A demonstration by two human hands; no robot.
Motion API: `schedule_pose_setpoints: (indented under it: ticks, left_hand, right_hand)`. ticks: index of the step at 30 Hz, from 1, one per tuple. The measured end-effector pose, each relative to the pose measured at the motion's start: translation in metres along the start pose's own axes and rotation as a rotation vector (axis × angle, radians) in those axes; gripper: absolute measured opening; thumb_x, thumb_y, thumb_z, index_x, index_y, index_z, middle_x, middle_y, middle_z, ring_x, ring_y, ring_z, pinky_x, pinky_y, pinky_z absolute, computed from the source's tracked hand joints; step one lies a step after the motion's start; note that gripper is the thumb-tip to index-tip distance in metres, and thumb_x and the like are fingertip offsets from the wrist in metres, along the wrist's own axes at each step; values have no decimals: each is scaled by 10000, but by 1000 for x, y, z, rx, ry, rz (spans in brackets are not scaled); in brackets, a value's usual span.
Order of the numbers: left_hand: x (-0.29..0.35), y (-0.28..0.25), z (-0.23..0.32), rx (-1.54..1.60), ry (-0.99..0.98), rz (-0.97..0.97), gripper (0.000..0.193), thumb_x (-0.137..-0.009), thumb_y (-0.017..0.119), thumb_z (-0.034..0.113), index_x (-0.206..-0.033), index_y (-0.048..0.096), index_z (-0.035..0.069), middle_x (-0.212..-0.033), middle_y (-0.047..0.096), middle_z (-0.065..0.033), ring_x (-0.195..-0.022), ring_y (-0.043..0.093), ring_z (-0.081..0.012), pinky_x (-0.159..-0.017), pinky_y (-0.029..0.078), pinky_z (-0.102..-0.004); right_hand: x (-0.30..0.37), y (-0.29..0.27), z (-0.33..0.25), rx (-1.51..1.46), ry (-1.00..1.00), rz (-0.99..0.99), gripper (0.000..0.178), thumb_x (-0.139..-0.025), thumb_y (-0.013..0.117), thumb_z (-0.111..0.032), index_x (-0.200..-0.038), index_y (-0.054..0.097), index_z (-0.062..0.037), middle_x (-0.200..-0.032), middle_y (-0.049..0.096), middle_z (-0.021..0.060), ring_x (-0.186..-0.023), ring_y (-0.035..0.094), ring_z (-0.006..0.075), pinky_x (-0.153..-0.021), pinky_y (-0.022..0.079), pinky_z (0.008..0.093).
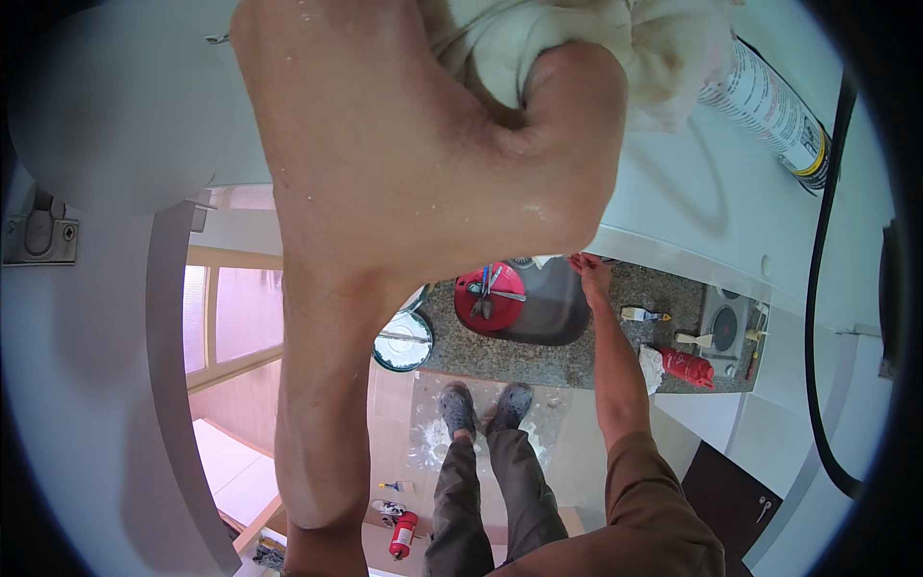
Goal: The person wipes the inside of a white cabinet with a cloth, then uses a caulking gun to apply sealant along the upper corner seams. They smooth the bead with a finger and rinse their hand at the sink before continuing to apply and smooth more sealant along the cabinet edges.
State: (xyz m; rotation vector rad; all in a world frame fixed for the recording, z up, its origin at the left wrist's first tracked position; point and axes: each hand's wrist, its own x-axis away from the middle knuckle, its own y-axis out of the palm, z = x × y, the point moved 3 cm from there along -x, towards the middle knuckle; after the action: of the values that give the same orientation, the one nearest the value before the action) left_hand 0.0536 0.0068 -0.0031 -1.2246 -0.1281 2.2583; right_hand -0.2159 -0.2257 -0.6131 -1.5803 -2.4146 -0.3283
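Observation:
My left hand (pixel 413 144) fills the upper middle, raised close in front of me inside a white cabinet (pixel 692 197). Its thumb and fingers are closed on a crumpled cream cloth (pixel 586 24), pressed near the cabinet's inner surface; the fingertips are hidden. White specks dot the skin. A white printed can (pixel 774 115) with a yellow band lies beside the cloth, to the right. Lower down, my right hand (pixel 593 277) is held out by the cabinet's lower edge, above the sink's right side. Its fingers are small and partly covered, so their grip is unclear.
Below is a granite counter (pixel 538 363) with a dark sink (pixel 562 313) and a red plate (pixel 481 313) bearing cutlery. A white-topped bucket (pixel 404 341), brush (pixel 644 314), red bottle (pixel 687 367) and hotplate (pixel 726 327) stand around. A black cable (pixel 817 288) hangs right; a fire extinguisher (pixel 403 536) is below.

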Motion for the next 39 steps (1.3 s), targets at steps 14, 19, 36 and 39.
schedule_pose_setpoints:
  ticks: [14, 19, 36, 39]
  left_hand:
    - [-9, -4, 6, -72, -5, -10, 519, -695, 592, 82, -1176, 576, -113, -962, 696, -107, -899, 634, -147, -831, 523, -284]
    - [-12, 3, 14, 21, -54, 10, 528, -650, 599, 101, -1149, 598, -72, -911, 696, -155, -842, 663, -204, -798, 533, -300]
    - [-4, -3, 15, -64, -26, 88, 558, -617, 659, 140, -1140, 621, -52, -905, 701, -166, -766, 705, -248, -738, 575, -332]
    - [-3, -5, 15, -112, -30, 71, 554, -622, 648, 132, -1142, 618, -58, -911, 704, -168, -767, 708, -242, -733, 579, -332]
  right_hand:
    - [23, 17, -57, 824, -50, -223, 185, -950, 692, -135, -949, 622, 35, -646, 606, 78, -526, 612, 160, -451, 507, 324]
    - [4, -21, -27, 822, -199, -153, 84, -908, 625, -16, -975, 613, 34, -662, 587, 84, -580, 628, 163, -458, 521, 327]
    - [46, 7, -103, 673, 104, -33, 195, -961, 614, -146, -1106, 622, -16, -827, 670, 138, -716, 676, 247, -597, 569, 386]
    - [48, 14, -104, 660, 84, -25, 208, -957, 618, -157, -1113, 623, -19, -840, 671, 141, -733, 676, 251, -611, 568, 390]
